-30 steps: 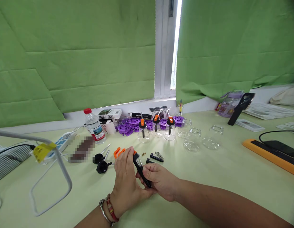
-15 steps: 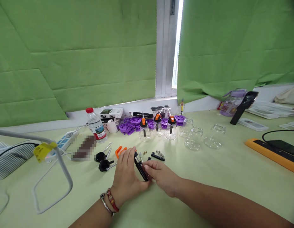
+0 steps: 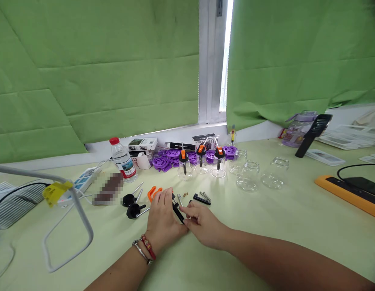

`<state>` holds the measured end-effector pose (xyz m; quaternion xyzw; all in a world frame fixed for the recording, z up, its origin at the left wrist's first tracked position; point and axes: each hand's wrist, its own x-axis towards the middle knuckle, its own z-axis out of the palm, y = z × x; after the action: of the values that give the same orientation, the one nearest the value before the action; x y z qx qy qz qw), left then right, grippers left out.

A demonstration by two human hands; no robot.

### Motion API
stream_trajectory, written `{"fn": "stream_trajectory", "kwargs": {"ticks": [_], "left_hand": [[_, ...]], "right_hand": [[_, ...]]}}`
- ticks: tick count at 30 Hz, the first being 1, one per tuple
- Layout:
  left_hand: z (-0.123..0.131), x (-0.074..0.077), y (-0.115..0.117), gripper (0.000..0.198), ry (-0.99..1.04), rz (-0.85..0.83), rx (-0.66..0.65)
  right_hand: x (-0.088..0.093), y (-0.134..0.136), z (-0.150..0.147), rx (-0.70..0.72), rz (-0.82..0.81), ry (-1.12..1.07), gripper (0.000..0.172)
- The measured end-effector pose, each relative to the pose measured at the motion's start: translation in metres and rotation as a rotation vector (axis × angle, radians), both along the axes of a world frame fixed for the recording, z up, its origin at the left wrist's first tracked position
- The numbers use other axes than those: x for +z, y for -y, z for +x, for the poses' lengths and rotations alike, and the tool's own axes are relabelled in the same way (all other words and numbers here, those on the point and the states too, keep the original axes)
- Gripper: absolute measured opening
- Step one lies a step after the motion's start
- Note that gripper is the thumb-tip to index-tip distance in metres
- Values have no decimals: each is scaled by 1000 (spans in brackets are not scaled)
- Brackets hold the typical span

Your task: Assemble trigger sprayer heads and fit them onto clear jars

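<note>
My left hand (image 3: 163, 216) is wrapped round a long, slim black plastic part (image 3: 178, 213), which slants between my two hands. Thumb and index finger of my right hand (image 3: 204, 224) are pinched together against that part's right side; whatever lies between their tips is too small to make out. Just beyond my fingers are a thin metal pin (image 3: 179, 199), a few tiny brass pieces (image 3: 185, 194), a black bar (image 3: 202, 199) and several small springs (image 3: 205, 196). Orange curved handles (image 3: 151, 193) lie behind my left hand. To its left are two black round caps (image 3: 133, 210) with metal rods.
Glass jars with black-and-orange tops (image 3: 219, 161) stand behind, near purple plastic parts (image 3: 163, 163). Upturned glass jars (image 3: 248, 178) stand to the right. A water bottle (image 3: 123, 161) and power strip (image 3: 84, 182) are left. A grey bent tube (image 3: 84, 218) juts in at left.
My right fingers have shifted slightly up along the black part, and its lower end now shows less. The metal pin beyond it is more exposed. The view has moved slightly.
</note>
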<state>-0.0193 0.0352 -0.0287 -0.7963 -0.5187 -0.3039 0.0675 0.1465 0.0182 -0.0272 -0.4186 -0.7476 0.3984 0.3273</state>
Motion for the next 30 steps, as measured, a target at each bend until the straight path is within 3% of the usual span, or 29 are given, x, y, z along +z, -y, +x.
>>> {"fn": "stream_trajectory", "kwargs": {"ticks": [8,25,30], "left_hand": [[-3,-7,-7,81,11,-63,39],[-5,-7,-10,75,0,-114,31],[-5,-4,-9,78,-23,-160,46]], "right_hand": [[-6,-3,-1,60,95,98,33],[-5,-3,0,73,82,114,29],[-7,-3,-1,49,38,112,39]]}}
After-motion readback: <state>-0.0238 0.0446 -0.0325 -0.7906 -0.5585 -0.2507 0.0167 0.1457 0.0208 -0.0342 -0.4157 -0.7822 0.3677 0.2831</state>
